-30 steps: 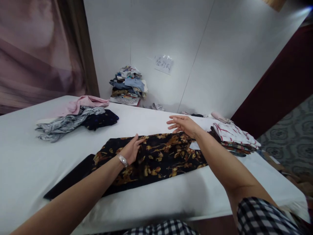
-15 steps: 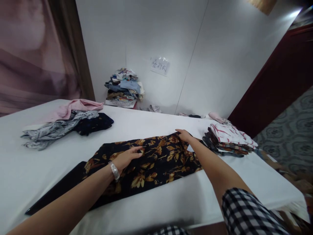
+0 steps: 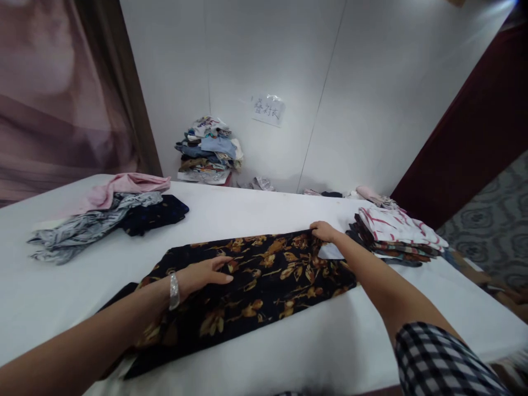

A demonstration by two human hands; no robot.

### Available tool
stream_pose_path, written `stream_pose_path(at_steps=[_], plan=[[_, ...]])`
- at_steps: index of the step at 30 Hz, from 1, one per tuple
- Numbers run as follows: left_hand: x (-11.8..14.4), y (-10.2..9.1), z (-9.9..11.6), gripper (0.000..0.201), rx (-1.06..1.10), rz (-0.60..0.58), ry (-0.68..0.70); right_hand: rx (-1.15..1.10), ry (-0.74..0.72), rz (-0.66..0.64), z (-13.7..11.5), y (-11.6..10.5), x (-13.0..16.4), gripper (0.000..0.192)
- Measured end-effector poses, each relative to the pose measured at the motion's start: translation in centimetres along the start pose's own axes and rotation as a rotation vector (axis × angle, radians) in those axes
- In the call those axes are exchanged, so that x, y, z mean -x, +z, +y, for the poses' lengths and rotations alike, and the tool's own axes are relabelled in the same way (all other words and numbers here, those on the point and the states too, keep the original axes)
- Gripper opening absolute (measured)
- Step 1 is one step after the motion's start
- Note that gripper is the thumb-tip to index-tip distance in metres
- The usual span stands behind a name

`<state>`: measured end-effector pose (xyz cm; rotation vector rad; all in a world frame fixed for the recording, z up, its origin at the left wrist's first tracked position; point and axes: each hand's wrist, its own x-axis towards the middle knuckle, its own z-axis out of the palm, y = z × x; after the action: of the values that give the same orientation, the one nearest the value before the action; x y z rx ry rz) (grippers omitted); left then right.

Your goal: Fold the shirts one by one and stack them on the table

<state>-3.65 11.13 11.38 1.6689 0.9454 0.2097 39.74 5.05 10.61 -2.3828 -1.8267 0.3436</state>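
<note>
A black shirt with a gold-brown flower print [image 3: 264, 275] lies folded into a long strip across the table in front of me. My left hand [image 3: 204, 276], a silvery band on its wrist, rests on the shirt's left half with thumb and fingers apart. At the far right corner, my right hand [image 3: 324, 231] pinches the shirt's edge between curled fingers. A small white patch [image 3: 330, 251], perhaps a tag or bare tablecloth, shows beside that wrist. The shirt's left end is partly hidden under my left forearm.
On the white table [image 3: 247, 206], a pink, grey-patterned and navy heap of clothes [image 3: 115, 206] lies at the left. A folded stack [image 3: 400, 234] sits just right of my right hand. Behind stand a taller clothes pile [image 3: 210, 148] and a wall with a handwritten sign [image 3: 268, 110].
My right hand has gone from outstretched fingers to a closed grip on the far corner. The shirt's long black left end has drawn in, and my left hand sits slightly further left and lower.
</note>
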Motion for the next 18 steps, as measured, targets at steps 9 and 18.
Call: stream_pose_path(at_steps=[9, 18], plan=[[2.1, -1.2, -0.5, 0.043, -0.166, -0.400, -0.095, -0.210, -0.024, 0.132, 3.2, 0.4, 3.1, 0.032], [0.0, -9.0, 0.9, 0.049, -0.242, 0.103, -0.190, -0.347, 0.089, 0.138, 3.5, 0.4, 0.7, 0.028]])
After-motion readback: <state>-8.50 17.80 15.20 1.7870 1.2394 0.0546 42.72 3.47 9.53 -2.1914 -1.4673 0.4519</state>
